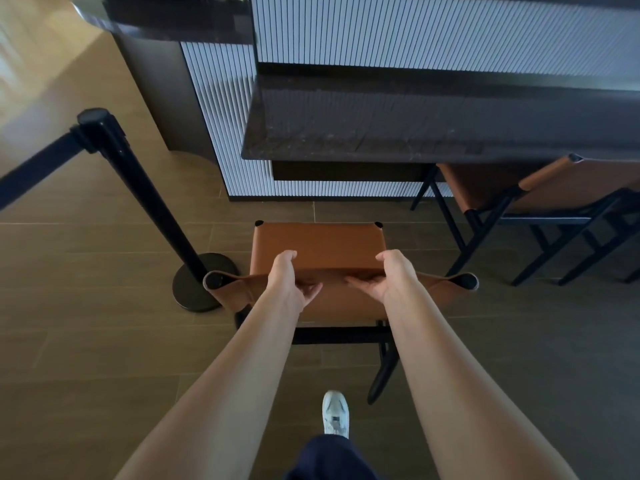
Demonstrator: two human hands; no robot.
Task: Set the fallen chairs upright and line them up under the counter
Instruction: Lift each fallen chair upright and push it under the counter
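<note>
**Tan leather chair held by its backrest before the dark table**

A tan leather chair point(318, 247) on a black frame stands upright on the wood-look floor point(86, 341), facing a dark stone table point(381, 133) whose front is clad in white fluted panels point(221, 133). The person stands directly behind it with both bare arms stretched forward. The left hand point(289, 278) and the right hand point(384, 277) each grasp the top edge of the sling backrest, fingers curled over the far side and thumbs on the near side, a short gap of leather between them. The seat lies just beyond the hands, its far edge short of the table's front edge, so the chair is not tucked beneath.

To the right, a second chair point(540, 188) of the same make stands upright with its seat pushed under the table. To the left of the held chair, a black barrier post point(145, 188) rises at a slant in the wide-angle view from a round base beside the chair's back corner, a black belt running off the frame's left edge. Below the arms, one white shoe point(335, 414) and a dark trouser leg show behind the chair's rear legs.
</note>
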